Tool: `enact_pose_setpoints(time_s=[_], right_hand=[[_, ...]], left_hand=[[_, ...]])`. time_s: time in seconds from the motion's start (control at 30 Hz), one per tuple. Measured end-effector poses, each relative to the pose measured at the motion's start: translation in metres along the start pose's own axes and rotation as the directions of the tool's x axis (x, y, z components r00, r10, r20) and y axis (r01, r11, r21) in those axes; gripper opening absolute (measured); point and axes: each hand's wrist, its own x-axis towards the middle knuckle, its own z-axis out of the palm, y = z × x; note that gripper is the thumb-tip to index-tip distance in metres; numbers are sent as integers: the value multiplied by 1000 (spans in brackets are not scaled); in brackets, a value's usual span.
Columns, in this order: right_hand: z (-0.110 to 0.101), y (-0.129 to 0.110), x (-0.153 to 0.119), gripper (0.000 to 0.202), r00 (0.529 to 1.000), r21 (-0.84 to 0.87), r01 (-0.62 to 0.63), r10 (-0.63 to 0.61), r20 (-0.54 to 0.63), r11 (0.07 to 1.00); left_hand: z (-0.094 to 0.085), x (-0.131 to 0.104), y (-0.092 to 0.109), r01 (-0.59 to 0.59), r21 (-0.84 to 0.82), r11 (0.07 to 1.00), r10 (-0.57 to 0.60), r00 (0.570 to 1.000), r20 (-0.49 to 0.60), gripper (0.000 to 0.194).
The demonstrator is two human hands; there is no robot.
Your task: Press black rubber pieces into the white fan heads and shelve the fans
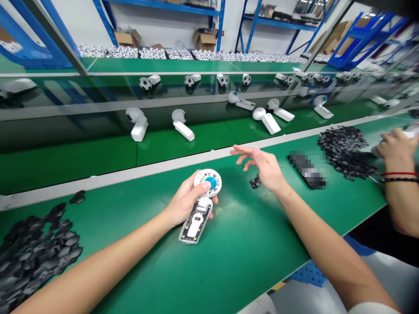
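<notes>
My left hand (186, 196) grips a small white handheld fan (195, 222) by its round head, thumb lying on the blue centre. The fan's handle points down toward me, and its face shows dark inner parts around a white piece. To the right, my right hand (262, 168) hovers over the green bench with fingers stretched and apart, holding nothing. A few small black pieces (255, 182) lie on the bench just below that hand. A large heap of black plastic pieces (42, 248) spreads at the left, beside my left forearm.
Beyond a metal rail (170, 165), a green conveyor (98, 152) carries several white fans (183, 124). A blurred black phone-like object (307, 170) and another black heap (343, 148) lie to the right. Another person's hand (397, 150) works at the far right.
</notes>
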Motion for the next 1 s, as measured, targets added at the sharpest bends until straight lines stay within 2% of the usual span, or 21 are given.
enact_pose_setpoints(time_s=[0.07, 0.17, 0.23, 0.3, 0.43, 0.53, 0.67, 0.77, 0.83, 0.93, 1.0], right_hand=[[-26, 7, 7, 47, 997, -252, -71, 62, -42, 965], [-55, 19, 10, 32, 988, -599, -99, 151, 36, 794], [-65, 27, 10, 27, 972, -664, -102, 216, 92, 741], [-66, 34, 9, 26, 958, -672, -111, 259, 125, 732], [-59, 45, 11, 22, 968, -691, -44, 202, 149, 721], [-55, 50, 11, 20, 970, -643, -85, 212, 123, 761], [-49, 46, 9, 21, 956, -553, -187, 279, 87, 812], [-33, 30, 4, 17, 947, -418, -194, 281, 157, 888], [-18, 16, -1, 19, 917, -302, -252, 327, 229, 919], [5, -6, -9, 30, 866, -131, -365, 388, 317, 922], [18, -18, -14, 35, 873, -10, -379, 361, 329, 925]], left_hand=[[0, 0, 0, 24, -3, 1000, -24, 1000, 10, 41], [1, 1, -1, 43, -36, 998, -43, 999, 26, 43], [3, 1, 0, 44, -66, 997, -44, 999, 5, 48], [5, 1, 3, 29, -107, 994, -35, 998, -48, 52], [10, 0, 13, -75, -134, 988, 55, 987, -151, 48], [9, 0, 16, -156, -120, 980, 139, 981, -135, 49], [6, 1, 11, -193, -100, 976, 180, 975, -132, 50], [4, 2, 7, -218, -85, 972, 204, 967, -151, 52], [3, 2, 7, -234, -72, 970, 222, 964, -145, 55], [4, -1, 11, -234, -3, 972, 231, 960, -157, 57], [7, -4, 16, -221, 81, 972, 233, 957, -175, 56]])
